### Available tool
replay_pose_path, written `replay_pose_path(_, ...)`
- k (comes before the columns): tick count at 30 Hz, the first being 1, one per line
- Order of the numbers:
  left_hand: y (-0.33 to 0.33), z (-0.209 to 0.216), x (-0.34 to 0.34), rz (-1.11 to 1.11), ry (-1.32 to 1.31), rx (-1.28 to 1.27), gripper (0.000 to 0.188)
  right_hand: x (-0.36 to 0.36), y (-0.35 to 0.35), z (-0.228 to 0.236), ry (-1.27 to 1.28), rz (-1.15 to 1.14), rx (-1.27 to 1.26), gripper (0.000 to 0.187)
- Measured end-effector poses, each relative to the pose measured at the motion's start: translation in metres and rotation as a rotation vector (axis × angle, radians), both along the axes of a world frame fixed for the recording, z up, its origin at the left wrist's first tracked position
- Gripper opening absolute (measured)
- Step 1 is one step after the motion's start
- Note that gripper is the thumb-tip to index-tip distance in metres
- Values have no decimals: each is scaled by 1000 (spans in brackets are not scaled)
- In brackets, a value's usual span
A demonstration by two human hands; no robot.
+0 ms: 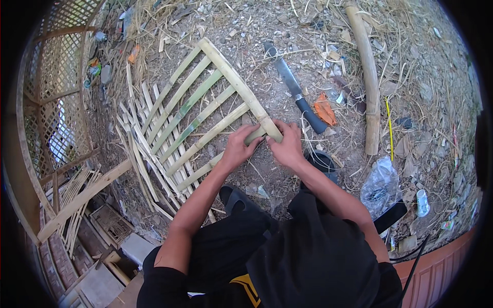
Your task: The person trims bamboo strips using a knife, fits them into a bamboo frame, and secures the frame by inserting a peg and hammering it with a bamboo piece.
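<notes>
A bamboo rack [233,79] lies on the ground in front of me: one split-bamboo crosspiece with several slats fanning from it toward the lower left. At the crosspiece's near end, my left hand [240,147] is closed on the end of the last bamboo slat [255,134]. Beside it, my right hand [286,146] grips the tip of the crosspiece, thumb on top. The two hands almost touch over this corner, and the fingers hide how the pieces meet. To the right of the rack lies a machete [290,78] with a black handle, out of my hands.
Thin bamboo strips [146,154] are heaped under the slats. A thick bamboo pole [365,77] lies at the right, near a yellow strip [389,128]. A dark container [322,163] stands by my right forearm, with a clear plastic bag [380,187] farther right. A lattice panel [61,123] rises at left.
</notes>
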State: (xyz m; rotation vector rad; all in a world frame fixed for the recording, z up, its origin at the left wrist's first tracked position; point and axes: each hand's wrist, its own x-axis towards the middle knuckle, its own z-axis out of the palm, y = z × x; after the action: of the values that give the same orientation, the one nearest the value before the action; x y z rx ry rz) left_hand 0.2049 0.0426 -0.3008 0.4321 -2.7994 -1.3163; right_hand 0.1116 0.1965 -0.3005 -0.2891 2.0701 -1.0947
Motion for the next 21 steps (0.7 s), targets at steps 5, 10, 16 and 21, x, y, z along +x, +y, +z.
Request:
replay_pose_path(5, 1, 2, 0, 1, 20, 18, 39, 2, 0, -3, 28, -54, -49, 45)
replay_pose_path(10, 2, 3, 2, 18, 24, 8, 39, 10, 7, 3, 305, -10, -97, 38)
replay_pose_path(16, 6, -1, 2, 26, 38, -4, 38, 5, 11, 8, 469, 209, -62, 44)
replay_pose_path(21, 7, -2, 4, 40, 22, 17, 37, -3, 14, 27, 410, 357, 27, 50)
